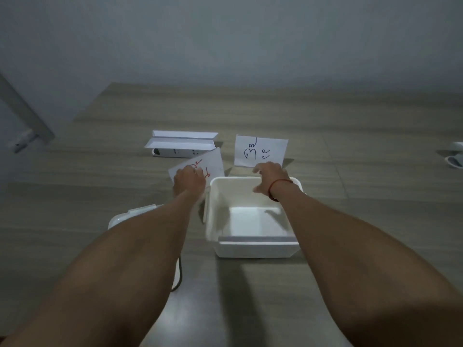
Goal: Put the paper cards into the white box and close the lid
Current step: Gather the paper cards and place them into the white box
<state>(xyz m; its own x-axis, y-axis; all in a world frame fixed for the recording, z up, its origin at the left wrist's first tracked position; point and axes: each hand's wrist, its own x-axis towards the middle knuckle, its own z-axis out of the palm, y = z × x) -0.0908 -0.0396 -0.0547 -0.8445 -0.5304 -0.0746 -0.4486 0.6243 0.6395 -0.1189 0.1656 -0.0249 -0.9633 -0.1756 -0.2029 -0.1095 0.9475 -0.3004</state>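
The white box [253, 249] stands open and empty on the wooden floor in the middle of the view. Its lid [130, 214] lies to the left, mostly hidden under my left forearm. My left hand [188, 182] grips a paper card with red writing [211, 160], tilted, just left of the box's far corner. My right hand [269, 175] holds a second paper card with blue writing [260, 151] upright by its lower edge, above the box's far rim.
A white folded paper stand [181, 141] lies beyond the cards with a white power strip [175, 152] under it. A dark cable [178, 276] runs below my left arm. White objects [454, 159] sit at the far right edge. A wall rises behind.
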